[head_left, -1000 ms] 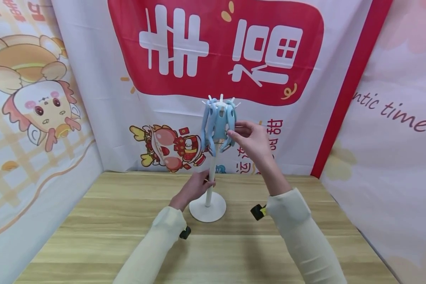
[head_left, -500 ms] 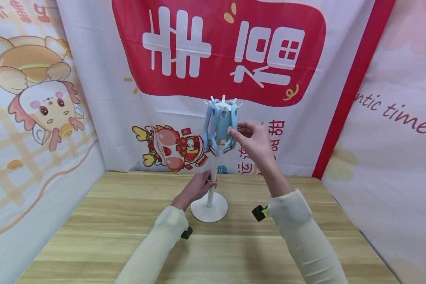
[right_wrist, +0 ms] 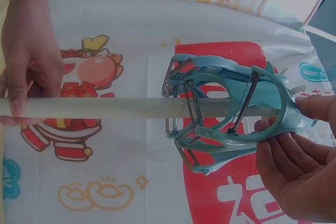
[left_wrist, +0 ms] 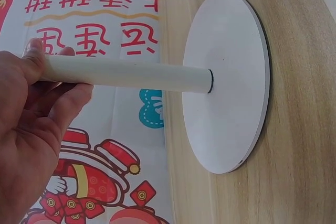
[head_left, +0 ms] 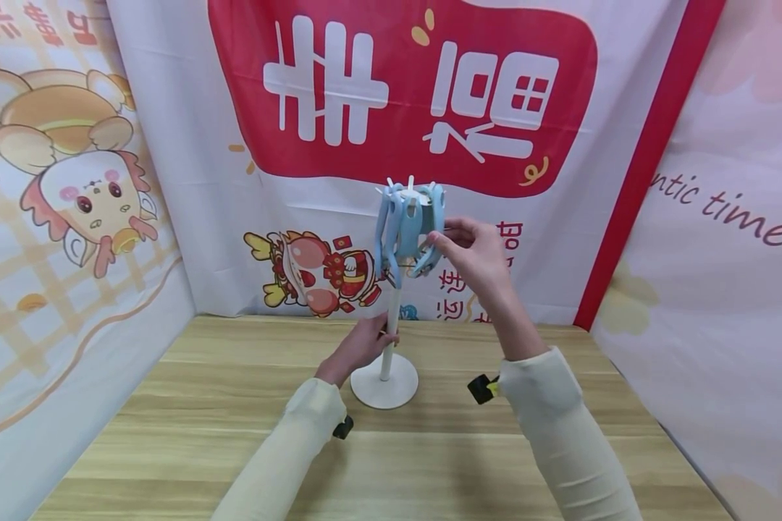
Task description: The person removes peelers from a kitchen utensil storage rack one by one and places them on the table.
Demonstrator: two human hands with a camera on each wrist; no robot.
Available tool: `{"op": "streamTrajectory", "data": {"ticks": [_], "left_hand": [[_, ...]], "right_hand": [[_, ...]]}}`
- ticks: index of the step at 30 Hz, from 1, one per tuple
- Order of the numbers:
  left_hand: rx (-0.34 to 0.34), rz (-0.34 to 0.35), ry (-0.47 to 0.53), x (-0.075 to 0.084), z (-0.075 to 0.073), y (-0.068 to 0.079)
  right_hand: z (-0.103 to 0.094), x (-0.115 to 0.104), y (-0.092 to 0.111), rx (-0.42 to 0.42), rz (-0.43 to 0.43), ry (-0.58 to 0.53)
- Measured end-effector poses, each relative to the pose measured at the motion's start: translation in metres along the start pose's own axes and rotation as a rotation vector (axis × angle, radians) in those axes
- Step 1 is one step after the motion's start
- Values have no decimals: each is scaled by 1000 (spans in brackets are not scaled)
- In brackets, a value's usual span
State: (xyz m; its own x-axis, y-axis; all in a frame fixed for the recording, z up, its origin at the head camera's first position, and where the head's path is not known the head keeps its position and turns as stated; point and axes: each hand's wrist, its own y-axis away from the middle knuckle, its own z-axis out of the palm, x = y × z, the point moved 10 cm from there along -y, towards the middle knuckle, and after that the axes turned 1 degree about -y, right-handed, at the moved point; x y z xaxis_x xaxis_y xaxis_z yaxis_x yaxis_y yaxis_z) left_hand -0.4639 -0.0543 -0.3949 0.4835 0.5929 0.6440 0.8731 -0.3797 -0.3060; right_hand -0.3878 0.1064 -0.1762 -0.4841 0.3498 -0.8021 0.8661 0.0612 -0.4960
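Note:
A white stand has an upright pole on a round base. Several light blue Y-shaped peelers with metal blades hang from the white hooks at its top. My left hand grips the pole partway up; in the left wrist view its thumb and fingers wrap the pole. With my right hand I pinch the peeler on the right side of the ring. In the right wrist view, thumb and fingers are on that peeler's handle, and its blade points toward the base.
The stand rests on a wood-grain table. Behind it hangs a white and red printed cloth, close to the peelers. Printed cloths also line the left side and right side.
My right hand has shifted slightly right, and the peeler it pinches has swung outward from the others. The left hand keeps its grip on the pole. The head view has shifted a little.

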Motion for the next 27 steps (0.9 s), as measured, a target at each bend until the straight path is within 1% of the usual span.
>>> {"op": "streamTrajectory", "data": {"ticks": [7,10,14,18,27], "left_hand": [[-21,-17,-6,-1,1,1],[-34,-31,-4,-2,2,0],[-43,-45,13,-3,3,0],[-52,-57,24,-4,3,0],[-64,-70,26,-4,3,1]], "right_hand": [[-6,-5,5,10,-15,-23],[-7,-6,7,-16,-13,-60],[-4,-5,10,-70,6,-130],[-2,-4,12,-106,31,-180],[-6,2,17,-117,34,-213]]}}
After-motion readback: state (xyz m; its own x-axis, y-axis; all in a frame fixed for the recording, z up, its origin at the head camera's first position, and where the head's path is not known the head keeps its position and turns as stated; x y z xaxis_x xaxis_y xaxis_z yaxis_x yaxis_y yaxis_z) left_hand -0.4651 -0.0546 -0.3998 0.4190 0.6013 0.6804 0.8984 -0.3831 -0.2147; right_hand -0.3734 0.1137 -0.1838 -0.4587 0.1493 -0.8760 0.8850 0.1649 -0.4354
